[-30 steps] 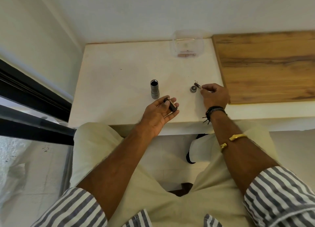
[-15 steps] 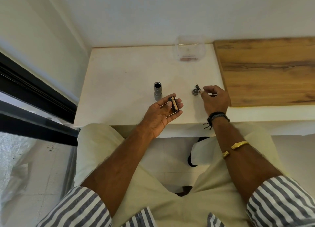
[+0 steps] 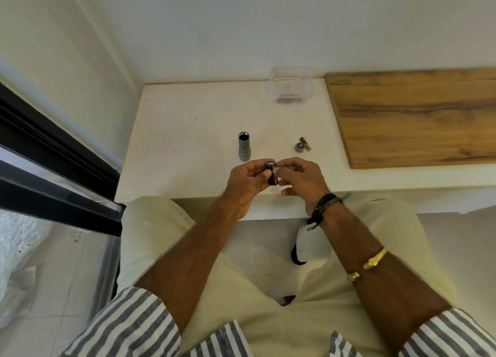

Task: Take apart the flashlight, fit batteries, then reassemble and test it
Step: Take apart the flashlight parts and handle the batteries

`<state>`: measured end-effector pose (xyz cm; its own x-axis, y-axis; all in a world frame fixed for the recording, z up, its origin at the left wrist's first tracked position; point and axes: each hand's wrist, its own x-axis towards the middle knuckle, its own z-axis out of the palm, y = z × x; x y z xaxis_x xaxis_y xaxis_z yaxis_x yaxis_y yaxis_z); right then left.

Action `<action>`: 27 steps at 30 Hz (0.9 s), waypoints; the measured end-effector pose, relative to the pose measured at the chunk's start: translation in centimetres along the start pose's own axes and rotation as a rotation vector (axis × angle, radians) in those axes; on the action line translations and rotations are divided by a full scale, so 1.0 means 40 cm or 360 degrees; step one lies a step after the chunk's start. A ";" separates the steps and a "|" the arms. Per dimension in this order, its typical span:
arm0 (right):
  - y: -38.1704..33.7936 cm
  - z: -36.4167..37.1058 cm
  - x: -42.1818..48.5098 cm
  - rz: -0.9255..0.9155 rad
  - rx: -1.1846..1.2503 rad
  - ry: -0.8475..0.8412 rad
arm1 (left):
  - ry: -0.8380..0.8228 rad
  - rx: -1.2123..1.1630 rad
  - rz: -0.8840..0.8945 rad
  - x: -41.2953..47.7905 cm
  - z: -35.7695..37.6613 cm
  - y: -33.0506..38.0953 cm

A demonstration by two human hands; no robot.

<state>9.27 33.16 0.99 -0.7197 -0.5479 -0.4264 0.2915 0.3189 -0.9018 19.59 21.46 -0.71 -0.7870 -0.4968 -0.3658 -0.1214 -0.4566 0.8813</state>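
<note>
Black battery holder (image 3: pixel 271 172) is held over the near edge of the white table (image 3: pixel 188 131). The left hand (image 3: pixel 248 181) grips it, fingers curled round, thumb on its side. The right hand (image 3: pixel 302 181) has its fingers bent, thumb and forefinger pinching the holder's top end. Just beyond, the grey flashlight body (image 3: pixel 244 148) stands upright, open end up. To its right the tail cap (image 3: pixel 299 147) is touching a loose battery (image 3: pixel 306 143). Far back is a clear plastic container (image 3: pixel 291 88), with a wooden board (image 3: pixel 413 115) on the right.
</note>
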 end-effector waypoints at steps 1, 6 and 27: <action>-0.001 0.001 -0.001 0.0033 0.0030 -0.0004 | 0.0003 0.0068 0.0029 -0.002 -0.001 0.000; -0.004 -0.002 -0.005 0.0196 0.0204 -0.0094 | 0.0030 0.0278 0.0148 -0.006 -0.006 -0.003; 0.005 -0.002 0.003 0.0360 0.0748 -0.0105 | 0.0113 0.0517 0.0332 -0.020 0.028 -0.016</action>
<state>9.18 33.23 0.78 -0.5694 -0.5577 -0.6039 0.6972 0.0616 -0.7142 19.61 22.98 -0.65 -0.7727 -0.6092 -0.1783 -0.1573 -0.0883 0.9836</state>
